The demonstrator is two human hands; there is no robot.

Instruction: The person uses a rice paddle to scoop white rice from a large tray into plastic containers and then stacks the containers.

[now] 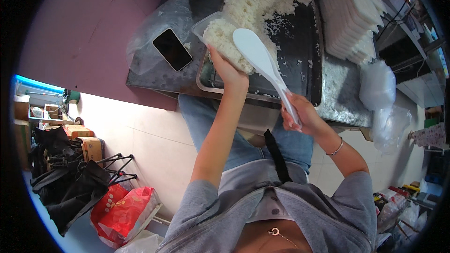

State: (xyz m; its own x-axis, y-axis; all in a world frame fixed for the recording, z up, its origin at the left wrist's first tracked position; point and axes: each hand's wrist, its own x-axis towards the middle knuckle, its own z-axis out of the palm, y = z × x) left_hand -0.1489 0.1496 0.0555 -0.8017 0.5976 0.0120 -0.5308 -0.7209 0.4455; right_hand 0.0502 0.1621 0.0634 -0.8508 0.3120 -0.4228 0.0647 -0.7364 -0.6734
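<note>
My left hand [230, 68] grips a clear plastic container [201, 28] by its near side and holds it tilted over the tray. Cooked white rice [221, 37] fills much of it. With its fingers around the handle, my right hand [301, 114] holds a white rice paddle [258, 54]. The paddle's broad blade lies over the container's right edge; whether it touches the rice I cannot tell. Beneath both is a large metal tray [318, 66], with more rice [249, 5] heaped at its far and left parts. Scattered grains stick to its dark bottom on the right.
A phone [172, 49] lies on the metal table [147, 79] beside a clear plastic bag [158, 24]. Stacked clear containers [351, 17] stand right of the tray. Plastic bags [381, 88] hang at the table's right edge. A pinkish panel [88, 31] borders the left.
</note>
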